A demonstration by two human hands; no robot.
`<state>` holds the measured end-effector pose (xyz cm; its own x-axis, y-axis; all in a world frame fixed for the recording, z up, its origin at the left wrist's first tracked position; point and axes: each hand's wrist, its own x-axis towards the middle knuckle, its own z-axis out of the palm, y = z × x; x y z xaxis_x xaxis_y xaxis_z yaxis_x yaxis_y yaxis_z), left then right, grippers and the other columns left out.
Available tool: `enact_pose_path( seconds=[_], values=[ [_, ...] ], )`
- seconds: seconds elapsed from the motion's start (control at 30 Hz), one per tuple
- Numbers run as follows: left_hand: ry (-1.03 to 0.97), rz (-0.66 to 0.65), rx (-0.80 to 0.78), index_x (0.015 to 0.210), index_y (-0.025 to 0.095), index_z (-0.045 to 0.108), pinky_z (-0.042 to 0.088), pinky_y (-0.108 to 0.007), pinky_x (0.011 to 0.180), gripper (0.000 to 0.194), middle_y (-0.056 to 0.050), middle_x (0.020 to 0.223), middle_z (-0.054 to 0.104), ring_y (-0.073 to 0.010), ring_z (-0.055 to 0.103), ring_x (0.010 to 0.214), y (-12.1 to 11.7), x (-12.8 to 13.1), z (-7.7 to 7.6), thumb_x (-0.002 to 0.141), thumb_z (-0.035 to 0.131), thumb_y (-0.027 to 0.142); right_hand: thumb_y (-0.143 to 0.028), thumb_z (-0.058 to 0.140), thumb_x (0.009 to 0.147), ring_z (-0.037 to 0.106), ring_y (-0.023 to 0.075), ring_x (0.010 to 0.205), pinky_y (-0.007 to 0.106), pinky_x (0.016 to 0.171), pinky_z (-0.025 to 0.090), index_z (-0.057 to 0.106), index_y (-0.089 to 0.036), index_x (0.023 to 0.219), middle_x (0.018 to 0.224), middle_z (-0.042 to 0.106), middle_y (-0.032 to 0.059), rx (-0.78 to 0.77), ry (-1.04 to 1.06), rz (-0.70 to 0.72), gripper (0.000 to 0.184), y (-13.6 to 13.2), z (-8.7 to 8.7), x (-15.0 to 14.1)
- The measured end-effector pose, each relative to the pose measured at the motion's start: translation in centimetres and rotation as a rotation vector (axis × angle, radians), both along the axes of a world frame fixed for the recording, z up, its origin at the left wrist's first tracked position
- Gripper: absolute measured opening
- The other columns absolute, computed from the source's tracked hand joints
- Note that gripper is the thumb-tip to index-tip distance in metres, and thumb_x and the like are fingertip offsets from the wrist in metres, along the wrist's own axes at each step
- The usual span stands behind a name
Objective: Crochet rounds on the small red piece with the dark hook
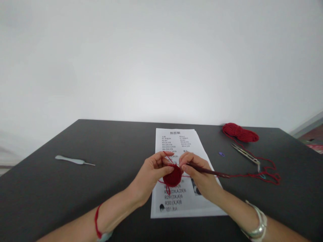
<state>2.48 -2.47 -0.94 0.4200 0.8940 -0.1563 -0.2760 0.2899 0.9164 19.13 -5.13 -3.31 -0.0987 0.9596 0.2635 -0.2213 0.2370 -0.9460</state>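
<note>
Between my two hands is a small round piece of red crochet (172,177). My left hand (156,169) pinches its upper left edge between thumb and fingers, with red yarn running up over the index finger. A crochet hook (205,169) with a dark brown handle lies in my right hand (198,171), which is closed around it. The hook's thin metal tip meets the top edge of the crochet piece; whether it sits inside a stitch I cannot tell. Under both hands lies a printed pattern sheet (174,211), partly covered by them.
At the back right of the dark table (121,141) rests a red yarn skein (239,132). Nearby are scissors (246,155), a purple stitch marker (221,154) and loose red yarn (271,176). A second hook (74,160) with a pale handle lies on the left. Behind the table rises a white wall.
</note>
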Motion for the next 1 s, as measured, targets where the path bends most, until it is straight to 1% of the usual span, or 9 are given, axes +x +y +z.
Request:
enact_pose_path(
  seconds=[0.07, 0.13, 0.23, 0.43, 0.53, 0.7, 0.9, 1.0],
  values=[
    [0.023, 0.050, 0.034, 0.098, 0.014, 0.063, 0.041, -0.020, 0.059, 0.036, 0.005, 0.064, 0.061, -0.0071, 0.054, 0.058, 0.0, 0.1, 0.2, 0.064, 0.073, 0.011, -0.025, 0.068, 0.080, 0.050, 0.0100, 0.062, 0.022, 0.056, 0.040, 0.063, -0.022, 0.078, 0.069, 0.056, -0.0034, 0.009, -0.050, -0.044, 0.006, -0.2, 0.2, 0.1],
    [0.029, 0.087, 0.041, 0.100, 0.014, 0.061, 0.041, -0.020, 0.057, 0.038, 0.006, 0.063, 0.060, -0.0072, 0.053, 0.057, 0.0, 0.1, 0.3, 0.064, 0.072, 0.012, -0.025, 0.070, 0.078, 0.055, 0.0105, 0.061, 0.023, 0.057, 0.044, 0.062, -0.022, 0.082, 0.069, 0.060, -0.0031, -0.009, -0.043, -0.045, 0.009, -0.3, 0.4, 0.1],
    [0.031, 0.115, 0.048, 0.104, 0.013, 0.058, 0.040, -0.021, 0.056, 0.042, 0.006, 0.063, 0.060, -0.0077, 0.053, 0.056, 0.0, 0.1, 0.3, 0.064, 0.072, 0.013, -0.025, 0.072, 0.076, 0.058, 0.0119, 0.057, 0.024, 0.055, 0.047, 0.060, -0.021, 0.079, 0.063, 0.063, -0.0027, -0.010, -0.031, -0.031, 0.013, -0.3, 0.3, 0.3],
    [0.059, 0.143, 0.052, 0.105, 0.013, 0.058, 0.041, -0.022, 0.057, 0.042, 0.005, 0.067, 0.060, -0.0084, 0.053, 0.058, -0.1, -0.1, 0.2, 0.064, 0.072, 0.014, -0.026, 0.070, 0.077, 0.056, 0.0120, 0.054, 0.025, 0.051, 0.045, 0.060, -0.020, 0.073, 0.062, 0.062, -0.0014, 0.024, -0.119, -0.063, 0.012, -0.3, 0.3, 0.7],
    [0.064, 0.145, 0.060, 0.103, 0.013, 0.059, 0.040, -0.022, 0.057, 0.041, 0.005, 0.066, 0.059, -0.0088, 0.052, 0.058, -0.1, 0.1, 0.4, 0.064, 0.072, 0.014, -0.024, 0.067, 0.078, 0.053, 0.0119, 0.052, 0.025, 0.049, 0.042, 0.059, -0.021, 0.071, 0.058, 0.059, -0.0021, 0.061, -0.203, -0.124, 0.011, -0.5, 0.5, 0.6],
    [0.080, 0.139, 0.076, 0.103, 0.013, 0.057, 0.039, -0.022, 0.055, 0.042, 0.005, 0.063, 0.059, -0.0088, 0.051, 0.056, -0.3, 0.2, 0.5, 0.064, 0.071, 0.015, -0.018, 0.061, 0.078, 0.053, 0.0127, 0.052, 0.025, 0.048, 0.041, 0.056, -0.021, 0.070, 0.061, 0.058, -0.0015, 0.175, -0.340, -0.233, 0.010, -0.9, 0.5, -0.2],
    [0.141, 0.188, 0.119, 0.102, 0.015, 0.057, 0.041, -0.023, 0.057, 0.038, 0.006, 0.063, 0.056, -0.0100, 0.051, 0.058, -0.7, 0.6, 0.3, 0.066, 0.069, 0.015, -0.011, 0.055, 0.082, 0.054, 0.0123, 0.055, 0.024, 0.052, 0.042, 0.051, -0.024, 0.072, 0.064, 0.059, -0.0023, 0.459, -0.559, -0.356, 0.017, -1.6, -0.1, -1.1],
    [0.166, 0.225, 0.168, 0.101, 0.015, 0.058, 0.042, -0.024, 0.060, 0.035, 0.006, 0.063, 0.056, -0.0110, 0.052, 0.061, -0.9, 0.9, 0.0, 0.067, 0.067, 0.014, -0.012, 0.052, 0.085, 0.055, 0.0132, 0.057, 0.025, 0.054, 0.043, 0.050, -0.025, 0.076, 0.067, 0.060, -0.0018, 0.491, -0.613, -0.376, 0.016, -1.8, -0.7, -1.4]
  ],
)
